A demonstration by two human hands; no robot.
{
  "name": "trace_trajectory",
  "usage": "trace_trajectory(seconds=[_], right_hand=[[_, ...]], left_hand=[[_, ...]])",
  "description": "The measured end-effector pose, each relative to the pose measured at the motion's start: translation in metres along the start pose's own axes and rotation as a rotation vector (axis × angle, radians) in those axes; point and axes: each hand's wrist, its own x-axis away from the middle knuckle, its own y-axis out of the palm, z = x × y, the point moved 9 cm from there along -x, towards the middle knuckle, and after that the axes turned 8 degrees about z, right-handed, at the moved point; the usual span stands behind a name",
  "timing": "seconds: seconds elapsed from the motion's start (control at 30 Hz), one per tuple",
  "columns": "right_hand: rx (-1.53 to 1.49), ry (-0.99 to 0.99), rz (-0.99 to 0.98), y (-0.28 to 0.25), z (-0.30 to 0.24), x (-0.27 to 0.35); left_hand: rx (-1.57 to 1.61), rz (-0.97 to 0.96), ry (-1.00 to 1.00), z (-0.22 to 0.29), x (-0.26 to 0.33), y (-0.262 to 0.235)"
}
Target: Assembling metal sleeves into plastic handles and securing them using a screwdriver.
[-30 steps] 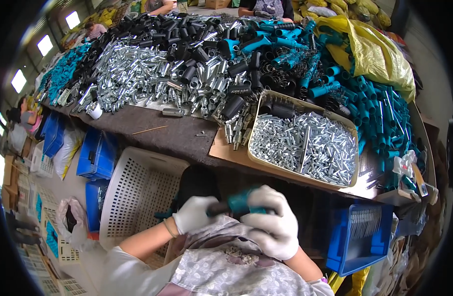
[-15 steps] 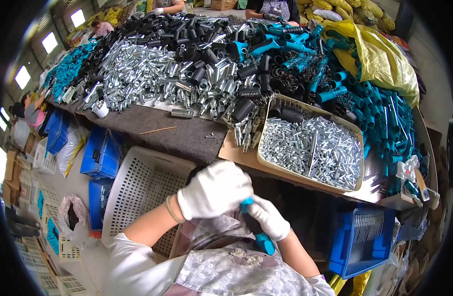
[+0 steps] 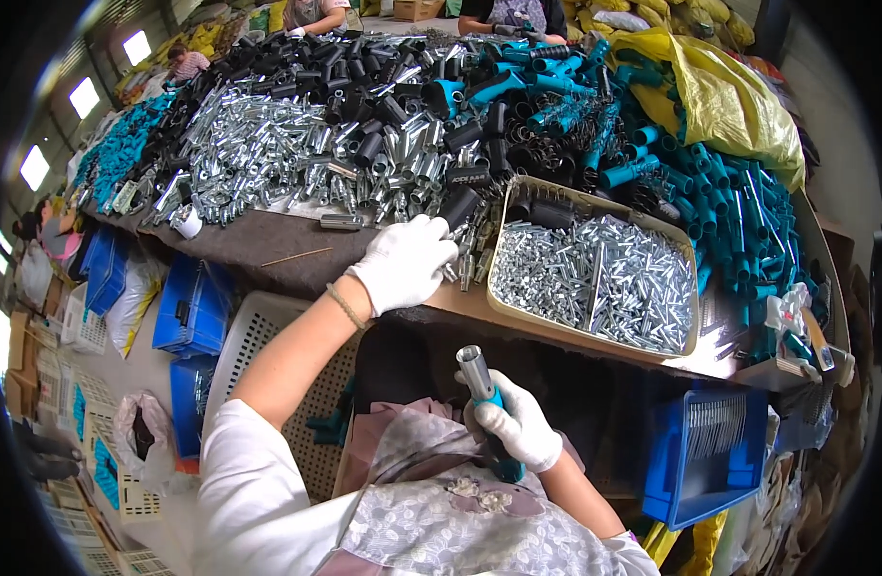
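Note:
My right hand [image 3: 520, 422], in a white glove, is closed around a teal-and-black tool handle [image 3: 499, 444] held upright in front of my apron. A shiny silver metal sleeve [image 3: 475, 370] sticks up from its top end. My left hand [image 3: 407, 264], gloved too, is over the table's front edge with its fingers loosely bent and nothing visible in them. Nearest its fingertips are a black sleeve [image 3: 458, 207] and several small silver fittings [image 3: 467, 267]. To its right stands a cream tray [image 3: 595, 341] of small metal pins, split by a divider.
Heaps of silver sleeves [image 3: 249, 144], black parts [image 3: 307, 72] and teal handles [image 3: 738, 221] cover the table. A perforated white basket [image 3: 259, 336] with teal pieces stands below left, a blue bin [image 3: 705, 461] below right. A yellow sack [image 3: 738, 106] lies far right. Other people work across the table.
My left hand has left the handle and moved up to the parts at the table edge. The silver sleeve on the handle now shows, and the right hand still grips the handle.

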Motion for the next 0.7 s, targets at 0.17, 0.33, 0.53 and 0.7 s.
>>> trace_trajectory(seconds=[0.17,0.33,0.53,0.7], right_hand=[[0.013,-0.019,0.012,0.000,-0.004,-0.003],[0.074,0.028,0.059,-0.001,-0.009,0.001],[0.498,-0.132,0.234,-0.012,-0.022,-0.003],[0.777,-0.294,0.293,-0.002,-0.029,-0.002]], left_hand=[[0.191,-0.147,-0.112,-0.001,0.014,0.008],[0.596,0.166,-0.386,-0.007,0.032,-0.019],[1.647,0.335,-0.823,0.034,0.091,-0.011],[1.502,0.456,-0.988,0.050,0.117,-0.005]])
